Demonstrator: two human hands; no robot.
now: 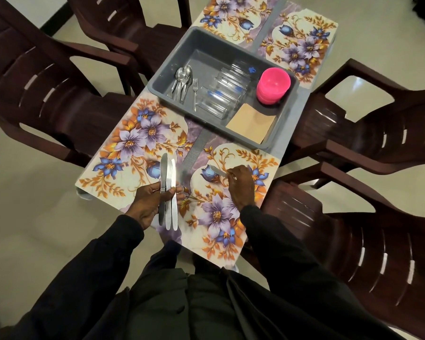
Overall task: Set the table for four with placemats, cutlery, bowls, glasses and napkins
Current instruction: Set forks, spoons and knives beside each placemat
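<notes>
Several floral placemats lie on the table, one at the near right [214, 217] and one at the near left [123, 153]. My left hand [150, 204] holds three table knives [167, 192] bunched together above the near table edge. My right hand [241, 185] pinches a single knife [217, 171] whose blade lies low over the near right placemat. A grey tub [167, 60] in the table's middle holds spoons and forks [183, 82], clear glasses [228, 92], stacked pink bowls [274, 85] and tan napkins [252, 125].
Dark brown plastic chairs stand on both sides, two at the left [47, 89] and two at the right [378, 148]. Two more floral placemats [302, 45] lie at the far end beyond the tub. My dark sleeves fill the lower view.
</notes>
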